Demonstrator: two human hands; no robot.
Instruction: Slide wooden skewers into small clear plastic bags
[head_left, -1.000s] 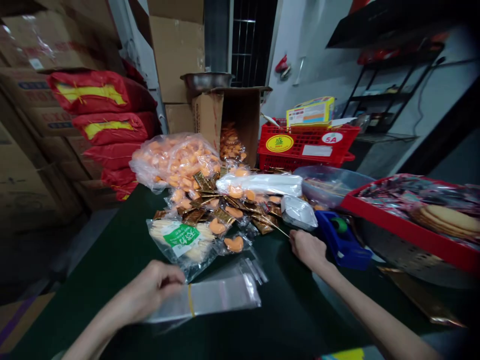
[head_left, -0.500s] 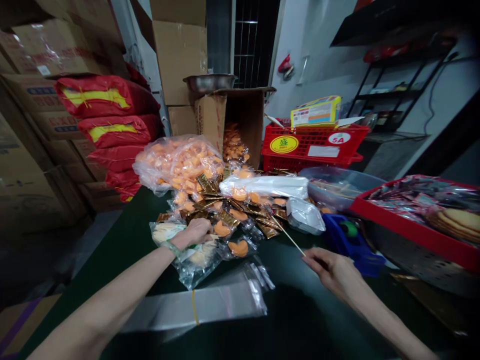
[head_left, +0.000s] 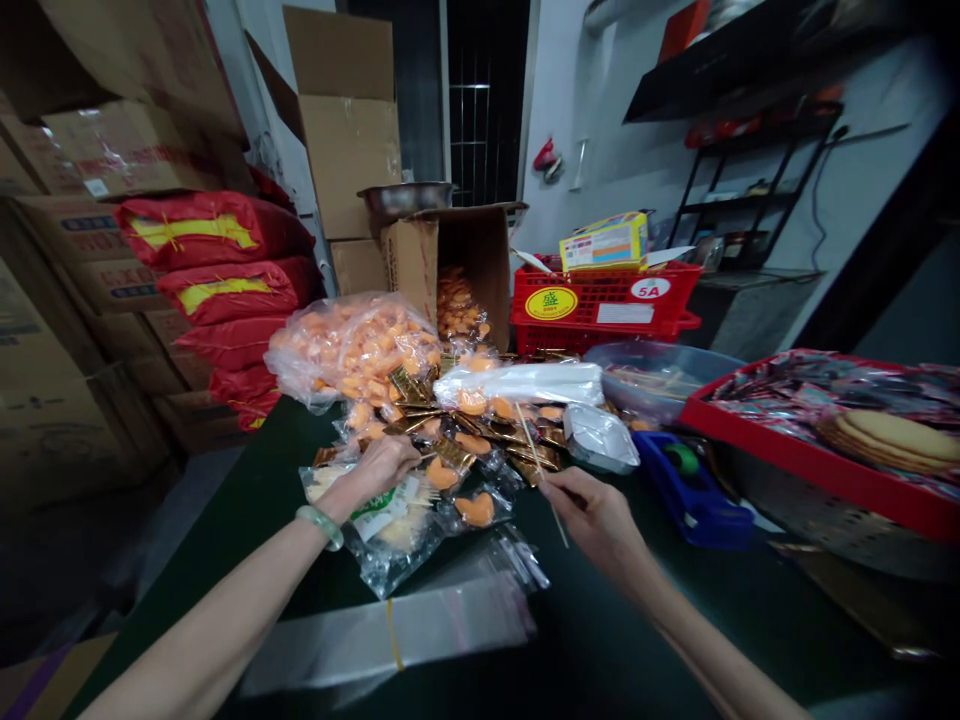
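The thin stick [head_left: 529,440], held before the gold packets [head_left: 546,456], could be snagged by them if swung low, being pinched only mid-length by the right hand's fingertips [head_left: 544,482]. The left hand [head_left: 381,468] is arched palm-down over the bagged sticks [head_left: 405,528] (fingers bunched; whether anything is gripped cannot be told).

single head-worn view, facing forward and down across table [head_left: 592,635], close
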